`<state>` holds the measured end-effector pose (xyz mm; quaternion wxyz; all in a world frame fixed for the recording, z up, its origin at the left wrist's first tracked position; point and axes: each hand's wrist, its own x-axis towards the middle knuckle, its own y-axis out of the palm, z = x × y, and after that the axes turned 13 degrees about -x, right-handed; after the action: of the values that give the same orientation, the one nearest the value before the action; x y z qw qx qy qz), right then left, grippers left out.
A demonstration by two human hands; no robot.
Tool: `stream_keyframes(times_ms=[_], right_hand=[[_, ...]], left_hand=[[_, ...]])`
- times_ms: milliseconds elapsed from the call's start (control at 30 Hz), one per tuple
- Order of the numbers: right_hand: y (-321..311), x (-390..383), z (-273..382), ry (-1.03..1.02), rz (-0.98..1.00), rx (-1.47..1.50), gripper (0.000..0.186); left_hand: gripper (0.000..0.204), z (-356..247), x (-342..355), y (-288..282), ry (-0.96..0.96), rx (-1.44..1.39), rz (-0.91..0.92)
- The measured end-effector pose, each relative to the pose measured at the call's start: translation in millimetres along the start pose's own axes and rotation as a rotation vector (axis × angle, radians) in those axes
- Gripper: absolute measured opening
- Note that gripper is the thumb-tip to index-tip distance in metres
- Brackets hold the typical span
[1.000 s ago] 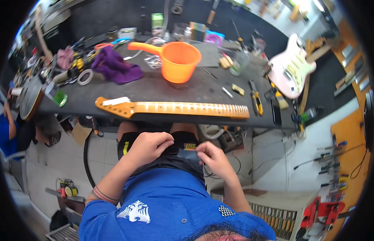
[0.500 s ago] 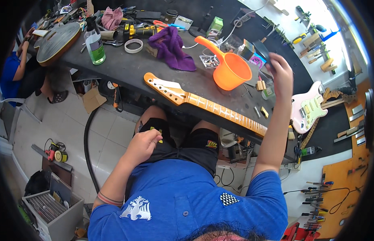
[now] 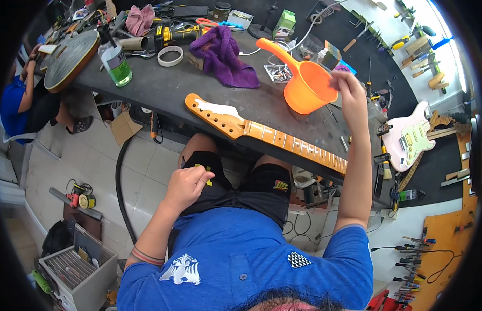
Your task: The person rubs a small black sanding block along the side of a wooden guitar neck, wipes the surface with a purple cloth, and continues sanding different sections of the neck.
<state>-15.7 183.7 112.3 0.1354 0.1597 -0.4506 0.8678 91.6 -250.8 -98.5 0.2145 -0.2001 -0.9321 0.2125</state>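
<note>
On the bench's near edge lies a guitar neck (image 3: 287, 141), its headstock to the left and its fretted side up. Behind its middle stands an orange dipper (image 3: 303, 93), with its handle pointing up and to the left. My right hand (image 3: 351, 96) is at the dipper's right rim, fingers bent together over the opening. What those fingers hold is hidden. My left hand (image 3: 188, 187) is raised over my lap, closed, away from the neck; its curled fingers hide whatever may be in it.
A purple cloth (image 3: 223, 57), a tape roll (image 3: 170, 56) and a spray bottle (image 3: 115, 62) sit on the bench (image 3: 163, 88). At right rests a pale pink guitar body (image 3: 409, 137). Another person (image 3: 23, 93) works on a guitar body (image 3: 70, 59) at far left.
My right hand has come down from the bench's back right to the dipper's rim. A dark flat piece seen at its fingers before is now out of sight. The view has shifted slightly.
</note>
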Motion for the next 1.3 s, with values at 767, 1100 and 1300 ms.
stream_keyframes(times_ms=[767,1100,1300], right_hand=[[44,-213,26,0.104,0.042,0.286,0.022],[12,-263,30,0.503,-0.114,1.369,0.049],[-55,-291,-16,0.759,-0.607,0.875,0.056]], left_hand=[[0.016,-77,310,-76,0.616,-0.265,-0.558],[0.061,-173,148,109,0.729,-0.413,0.654],[0.054,-161,136,114,0.916,-0.383,0.719]])
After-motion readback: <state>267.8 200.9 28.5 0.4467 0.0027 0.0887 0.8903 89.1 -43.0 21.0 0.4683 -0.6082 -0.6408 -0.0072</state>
